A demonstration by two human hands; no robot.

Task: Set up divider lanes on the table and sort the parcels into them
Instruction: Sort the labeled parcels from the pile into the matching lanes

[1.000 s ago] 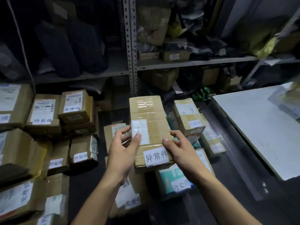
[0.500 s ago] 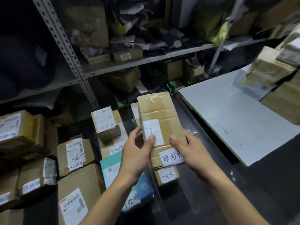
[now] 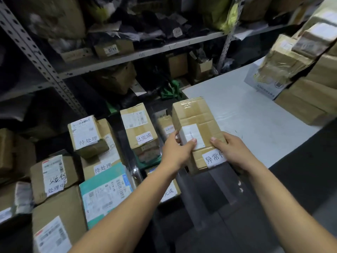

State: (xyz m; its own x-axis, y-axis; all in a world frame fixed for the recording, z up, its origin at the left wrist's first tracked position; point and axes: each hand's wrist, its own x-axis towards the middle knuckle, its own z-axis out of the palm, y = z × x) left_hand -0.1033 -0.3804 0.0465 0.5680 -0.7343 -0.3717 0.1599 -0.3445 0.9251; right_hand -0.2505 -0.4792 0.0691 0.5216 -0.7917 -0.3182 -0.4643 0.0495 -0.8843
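Both hands held one brown parcel (image 3: 196, 123) up in the air. The left hand (image 3: 176, 149) gripped its left side, with the thumb (image 3: 190, 143) on top, pressing the white sticker (image 3: 191, 136). The right hand (image 3: 231, 150) gripped the right side, with its thumb on top too and the other fingers hidden under the box. A white label (image 3: 213, 158) with black writing sat on the near end of the parcel, partly covered by the right hand.

The parcel hung over the left edge of a white board (image 3: 242, 121). At the far right corner of the board stood a pile of brown boxes (image 3: 308, 73), blurry at the top.

To the left of the held parcel, lower down, lay many more parcels on a dark tabletop (image 3: 209, 198). Closest was a box with a small white label (image 3: 140, 128). Further left was another labelled box (image 3: 85, 132), and nearer to the person lay a teal parcel (image 3: 105, 192). A clear divider strip (image 3: 135, 170) stood between the teal parcel and the held parcel.

Behind everything was a grey metal shelf (image 3: 127, 55) stuffed with bags and boxes.
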